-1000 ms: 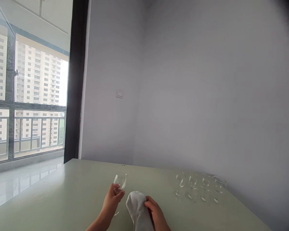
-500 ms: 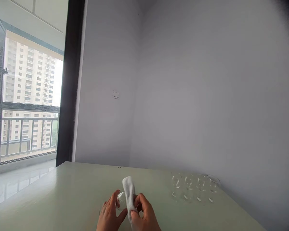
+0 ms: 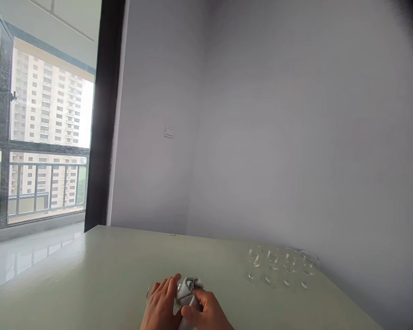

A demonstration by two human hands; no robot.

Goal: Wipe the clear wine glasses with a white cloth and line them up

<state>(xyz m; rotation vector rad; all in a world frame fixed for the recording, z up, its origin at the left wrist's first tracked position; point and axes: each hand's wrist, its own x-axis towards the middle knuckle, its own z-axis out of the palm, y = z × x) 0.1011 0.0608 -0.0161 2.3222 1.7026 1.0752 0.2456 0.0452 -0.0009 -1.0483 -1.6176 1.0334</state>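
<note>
Plain grey walls (image 3: 296, 128) sweep from 11 o'clock round to 4, their corner running down from 12. A white switch plate (image 3: 169, 132) sits towards 10, beyond a dark upright frame (image 3: 105, 119). Daylight enters through the window (image 3: 50, 147) at 9, past a railing (image 3: 44, 163) and high-rise (image 3: 51, 105). Glossy pale floor (image 3: 30, 256) lies at 8, a pale green tabletop (image 3: 106, 275) at 6

The glass (image 3: 177, 301) is mostly hidden by the left hand (image 3: 161, 305) and cloth (image 3: 187, 289) — its stem out of sight.
</note>
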